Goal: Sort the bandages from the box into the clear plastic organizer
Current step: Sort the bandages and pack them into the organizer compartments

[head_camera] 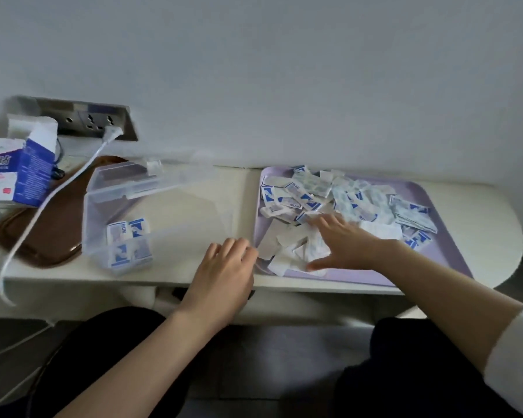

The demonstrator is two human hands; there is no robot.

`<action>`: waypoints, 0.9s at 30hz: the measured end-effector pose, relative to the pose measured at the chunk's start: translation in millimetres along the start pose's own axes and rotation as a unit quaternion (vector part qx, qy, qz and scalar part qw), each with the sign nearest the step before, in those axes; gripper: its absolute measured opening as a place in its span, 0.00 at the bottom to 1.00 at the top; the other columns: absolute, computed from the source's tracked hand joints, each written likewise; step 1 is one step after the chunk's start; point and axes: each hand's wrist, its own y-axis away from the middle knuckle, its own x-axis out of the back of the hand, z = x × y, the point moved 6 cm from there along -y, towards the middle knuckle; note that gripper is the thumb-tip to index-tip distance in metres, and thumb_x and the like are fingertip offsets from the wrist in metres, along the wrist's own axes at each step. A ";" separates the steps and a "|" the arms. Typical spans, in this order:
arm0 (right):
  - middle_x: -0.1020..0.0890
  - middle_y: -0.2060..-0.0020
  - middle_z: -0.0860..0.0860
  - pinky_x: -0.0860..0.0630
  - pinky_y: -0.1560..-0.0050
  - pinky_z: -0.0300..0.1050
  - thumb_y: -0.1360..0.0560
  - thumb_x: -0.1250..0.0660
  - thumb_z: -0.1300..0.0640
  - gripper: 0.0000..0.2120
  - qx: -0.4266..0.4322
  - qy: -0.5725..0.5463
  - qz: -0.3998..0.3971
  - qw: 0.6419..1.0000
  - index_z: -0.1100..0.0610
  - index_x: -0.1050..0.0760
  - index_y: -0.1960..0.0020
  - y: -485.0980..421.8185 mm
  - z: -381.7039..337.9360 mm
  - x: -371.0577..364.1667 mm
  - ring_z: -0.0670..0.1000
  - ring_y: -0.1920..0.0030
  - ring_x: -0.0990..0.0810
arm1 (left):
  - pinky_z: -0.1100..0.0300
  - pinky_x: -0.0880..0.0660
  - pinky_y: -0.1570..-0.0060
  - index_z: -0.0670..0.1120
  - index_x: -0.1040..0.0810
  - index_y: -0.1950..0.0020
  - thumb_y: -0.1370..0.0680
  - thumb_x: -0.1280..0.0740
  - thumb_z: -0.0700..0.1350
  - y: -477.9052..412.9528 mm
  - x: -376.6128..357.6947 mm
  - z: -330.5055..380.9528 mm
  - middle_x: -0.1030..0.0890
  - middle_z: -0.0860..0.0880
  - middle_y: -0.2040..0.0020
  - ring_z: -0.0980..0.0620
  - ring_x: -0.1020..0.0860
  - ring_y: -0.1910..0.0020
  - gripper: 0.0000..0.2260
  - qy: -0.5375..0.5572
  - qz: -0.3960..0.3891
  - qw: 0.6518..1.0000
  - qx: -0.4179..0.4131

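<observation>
While the left grip (pixel 224 267) rests slack and empty beside the tray (pixel 344 278), the right grip (pixel 344 242) spreads flat, released, over bandages (pixel 354 200), seemingly picking one for the organizer (pixel 115 206).

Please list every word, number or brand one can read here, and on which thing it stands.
No text is readable.
Opened box: large and small print, blurred, seemingly upside down.
Loose wrappers on the purple tray: blue print, too small.
Sorted wrappers in the clear organizer: blue print, too small.

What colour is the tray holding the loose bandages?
Light purple; the tray shows best in the head view.
</observation>
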 end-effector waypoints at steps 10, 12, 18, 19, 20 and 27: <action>0.40 0.28 0.51 0.36 0.34 0.47 0.31 0.32 0.38 0.43 0.050 -0.010 0.041 0.998 0.54 0.48 0.25 -5.3 1.7 6.3 0.53 0.31 0.38 | 0.55 0.39 0.40 0.43 0.35 0.39 0.24 0.40 0.60 -54.2 -28.6 24.9 0.30 0.44 0.39 0.44 0.34 0.38 0.24 -0.020 -0.158 0.981 0.111; 0.36 0.31 0.52 0.33 0.37 0.47 0.30 0.33 0.39 0.41 0.045 -0.018 0.048 0.998 0.55 0.45 0.26 -7.7 4.0 8.1 0.53 0.33 0.35 | 0.55 0.38 0.38 0.42 0.35 0.37 0.25 0.38 0.62 -60.0 -30.2 22.5 0.30 0.43 0.38 0.43 0.35 0.37 0.27 -0.003 -0.169 0.976 0.137; 0.33 0.35 0.55 0.30 0.42 0.47 0.28 0.30 0.47 0.36 0.017 -0.082 0.069 0.994 0.57 0.43 0.28 -11.3 7.7 14.5 0.54 0.37 0.30 | 0.53 0.34 0.41 0.38 0.34 0.35 0.28 0.31 0.59 -76.9 -38.8 14.6 0.28 0.42 0.37 0.40 0.32 0.37 0.32 0.080 -0.264 0.937 0.213; 0.32 0.35 0.56 0.30 0.42 0.48 0.28 0.30 0.49 0.35 0.012 -0.091 0.069 0.993 0.58 0.42 0.28 -12.4 7.6 13.8 0.55 0.38 0.30 | 0.53 0.34 0.41 0.39 0.33 0.35 0.28 0.31 0.57 -79.4 -40.4 15.0 0.28 0.42 0.37 0.40 0.32 0.37 0.31 0.096 -0.279 0.930 0.219; 0.32 0.35 0.56 0.30 0.42 0.48 0.28 0.29 0.51 0.34 0.009 -0.101 0.068 0.993 0.58 0.42 0.29 -13.5 7.6 12.7 0.55 0.38 0.29 | 0.53 0.34 0.41 0.39 0.33 0.35 0.28 0.30 0.56 -81.8 -41.3 16.1 0.28 0.42 0.36 0.39 0.31 0.37 0.30 0.105 -0.289 0.925 0.222; 0.34 0.35 0.57 0.32 0.42 0.48 0.29 0.28 0.55 0.36 0.002 -0.131 0.072 0.989 0.58 0.44 0.28 -15.1 8.9 7.4 0.58 0.38 0.29 | 0.54 0.32 0.45 0.44 0.28 0.40 0.33 0.27 0.58 -83.2 -58.1 20.0 0.25 0.45 0.40 0.42 0.31 0.36 0.28 0.171 -0.317 0.899 0.248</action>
